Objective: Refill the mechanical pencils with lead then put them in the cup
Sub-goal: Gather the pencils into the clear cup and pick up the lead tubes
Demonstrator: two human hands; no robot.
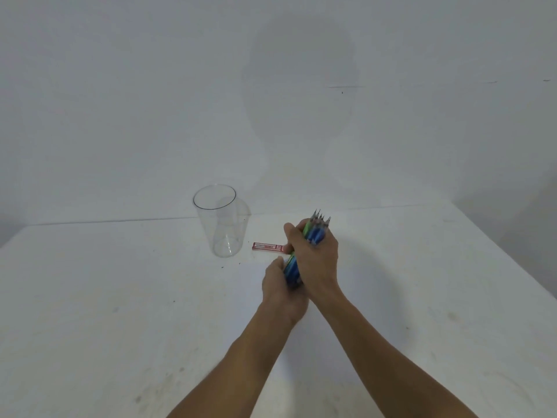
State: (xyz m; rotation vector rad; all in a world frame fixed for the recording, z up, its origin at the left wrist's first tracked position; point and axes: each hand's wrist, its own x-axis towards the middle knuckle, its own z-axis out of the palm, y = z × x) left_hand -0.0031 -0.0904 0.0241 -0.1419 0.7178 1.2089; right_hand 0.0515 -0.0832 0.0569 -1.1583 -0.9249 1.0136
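Both hands are wrapped around one bundle of pencils (317, 235), tips pointing up and away. The right hand (318, 263) grips the upper part, the left hand (280, 289) the lower end. The clear cup (221, 227) stands upright near the table's (120, 297) back edge, by the wall (150, 86), apart from the hands. The red lead case (266, 246) lies flat between the cup and the hands, its right end hidden by them. There's open tabletop left and right. Pencil count and lower ends are blurred, can't tell.
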